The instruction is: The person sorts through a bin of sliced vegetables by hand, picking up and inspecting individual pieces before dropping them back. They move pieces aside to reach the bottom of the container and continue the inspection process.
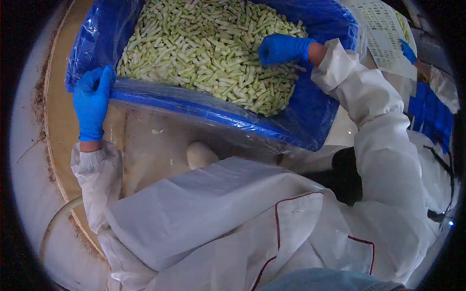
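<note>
A blue crate (pixel 208 107) lined with clear plastic film (pixel 160 87) holds a heap of pale green vegetable strips (pixel 204 53). My left hand (pixel 92 99), in a blue glove, grips the crate's near left corner, its thumb along the film-covered rim. Over the right part of the heap is my right hand (pixel 281 48), also gloved in blue. Its fingers are curled closed against the strips, and whatever they may hold is hidden.
At the upper right stands a white perforated basket (pixel 381 31), with another person's blue-gloved hand (pixel 407 51) beside it. A few stray bits (pixel 157 131) lie on the wet floor below the crate. A curved tan edge (pixel 58 116) runs along the left.
</note>
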A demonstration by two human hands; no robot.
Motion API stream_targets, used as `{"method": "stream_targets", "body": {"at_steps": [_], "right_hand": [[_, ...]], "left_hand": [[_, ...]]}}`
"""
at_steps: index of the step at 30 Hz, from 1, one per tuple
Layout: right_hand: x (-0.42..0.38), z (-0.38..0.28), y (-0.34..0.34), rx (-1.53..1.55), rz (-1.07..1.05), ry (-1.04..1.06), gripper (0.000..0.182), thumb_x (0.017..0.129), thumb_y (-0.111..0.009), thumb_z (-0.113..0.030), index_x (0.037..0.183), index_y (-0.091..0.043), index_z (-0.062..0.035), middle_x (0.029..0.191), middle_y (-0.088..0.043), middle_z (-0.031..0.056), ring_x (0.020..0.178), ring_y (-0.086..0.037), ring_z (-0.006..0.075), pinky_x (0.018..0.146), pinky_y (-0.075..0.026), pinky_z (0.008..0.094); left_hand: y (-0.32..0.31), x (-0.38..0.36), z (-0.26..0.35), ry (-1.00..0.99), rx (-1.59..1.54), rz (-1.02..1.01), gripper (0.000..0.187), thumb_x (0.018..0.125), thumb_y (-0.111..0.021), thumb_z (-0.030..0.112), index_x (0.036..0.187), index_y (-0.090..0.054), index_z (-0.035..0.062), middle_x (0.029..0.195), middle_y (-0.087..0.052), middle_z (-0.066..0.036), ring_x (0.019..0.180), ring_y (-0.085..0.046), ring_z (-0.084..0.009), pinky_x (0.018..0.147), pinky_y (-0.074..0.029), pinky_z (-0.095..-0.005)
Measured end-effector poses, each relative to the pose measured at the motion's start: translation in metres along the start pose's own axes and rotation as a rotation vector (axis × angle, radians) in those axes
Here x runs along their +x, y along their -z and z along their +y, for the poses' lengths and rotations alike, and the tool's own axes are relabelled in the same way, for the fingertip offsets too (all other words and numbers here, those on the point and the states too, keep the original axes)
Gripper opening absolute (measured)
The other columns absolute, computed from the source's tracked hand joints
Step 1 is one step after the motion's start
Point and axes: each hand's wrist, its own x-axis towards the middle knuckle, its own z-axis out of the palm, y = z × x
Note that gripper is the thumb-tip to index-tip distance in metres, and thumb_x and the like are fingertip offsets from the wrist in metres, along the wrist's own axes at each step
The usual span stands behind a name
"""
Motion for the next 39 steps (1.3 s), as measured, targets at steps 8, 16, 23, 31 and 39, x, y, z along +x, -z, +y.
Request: {"method": "stream_targets", "body": {"at_steps": [8,16,23,31,39], "right_hand": [[0.060,-0.021,-0.071,-0.350,0.461,0.023,0.021,0.078,-0.055,-0.016,0.094,-0.059,-0.0041,0.089,-0.062,0.0172,0.075,-0.061,0.0354,0.066,-0.049,0.0440],[-0.024,-0.010,-0.057,0.059,-0.021,0.267,0.023,0.082,-0.052,-0.019,0.098,-0.058,-0.0046,0.083,-0.062,0.0195,0.074,-0.061,0.0356,0.069,-0.048,0.0441],[-0.117,-0.029,-0.015,0.099,-0.115,-0.040,0.044,0.079,-0.059,-0.018,0.122,-0.054,-0.0126,0.096,-0.060,0.0216,0.088,-0.057,0.0374,0.076,-0.047,0.0424],[-0.074,0.000,0.006,-0.178,0.137,-0.179,0.074,0.074,-0.064,-0.018,0.139,-0.029,-0.0113,0.116,-0.053,0.0235,0.102,-0.056,0.0343,0.087,-0.045,0.0429],[0.038,-0.078,-0.011,-0.057,0.148,-0.234,0.088,0.069,-0.066,-0.017,0.142,-0.018,-0.0065,0.121,-0.046,0.0305,0.101,-0.055,0.0393,0.085,-0.046,0.0416]], "left_hand": [[-0.003,0.005,0.000,-0.037,0.031,0.001,0.021,0.084,-0.063,0.021,0.082,-0.066,0.0002,0.071,-0.062,-0.007,0.063,-0.056,-0.0131,0.062,-0.044,-0.0266],[-0.001,0.002,0.003,-0.029,-0.004,-0.013,0.018,0.084,-0.062,0.018,0.080,-0.065,0.0004,0.070,-0.061,-0.009,0.065,-0.056,-0.0152,0.061,-0.043,-0.0286],[-0.004,0.001,0.000,-0.081,0.009,0.024,0.018,0.083,-0.062,0.018,0.079,-0.065,0.0010,0.070,-0.060,-0.010,0.064,-0.056,-0.0197,0.061,-0.043,-0.0306],[-0.001,0.004,0.006,-0.064,0.098,-0.010,0.022,0.083,-0.062,0.023,0.084,-0.067,0.0013,0.074,-0.063,-0.013,0.068,-0.060,-0.0222,0.063,-0.045,-0.0319],[-0.005,0.003,0.002,-0.109,0.129,0.052,0.021,0.081,-0.063,0.024,0.076,-0.066,0.0032,0.069,-0.061,-0.011,0.058,-0.056,-0.0230,0.055,-0.042,-0.0340]]}}
